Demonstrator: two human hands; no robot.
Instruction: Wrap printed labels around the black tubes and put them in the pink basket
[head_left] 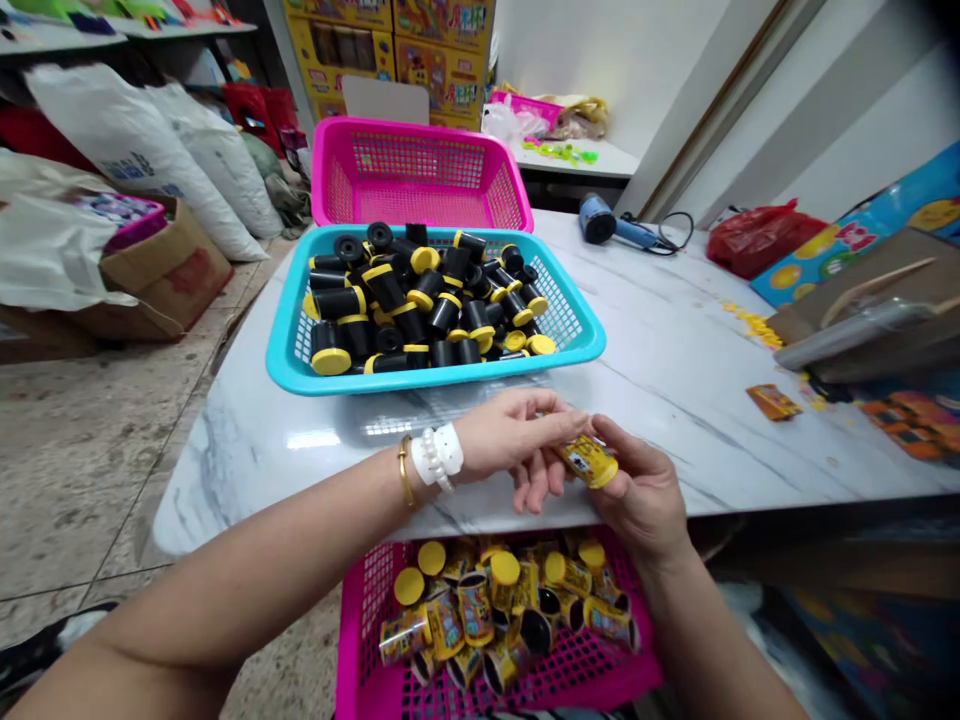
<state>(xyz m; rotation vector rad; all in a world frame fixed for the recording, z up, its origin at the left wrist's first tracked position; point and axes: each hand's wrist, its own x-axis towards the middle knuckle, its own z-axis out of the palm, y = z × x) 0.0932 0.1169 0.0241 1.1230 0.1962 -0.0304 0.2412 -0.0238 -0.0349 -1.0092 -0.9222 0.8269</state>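
Between my two hands, over the table's front edge, is a small canister [590, 460] with a yellow printed label, tilted on its side. My right hand [646, 490] grips it from the right, thumb and fingers around its end. The thumb of my left hand [517, 435] presses along the label from the other side, with the lower fingers loosely curled beneath. Beyond them a blue basket [442, 382] is heaped with black canisters [386, 288] with yellow lids. Below the table edge, a magenta basket [360, 640] contains several labelled canisters [476, 605].
Behind the blue basket stands a pink basket [420, 135]. A blue heat gun [607, 222] with a cord lies on the marble-patterned table [675, 330]. To the right are a small stack of printed labels [772, 402], yellow bits [754, 325] and a red bag [761, 240]. White sacks [142, 150] line the left.
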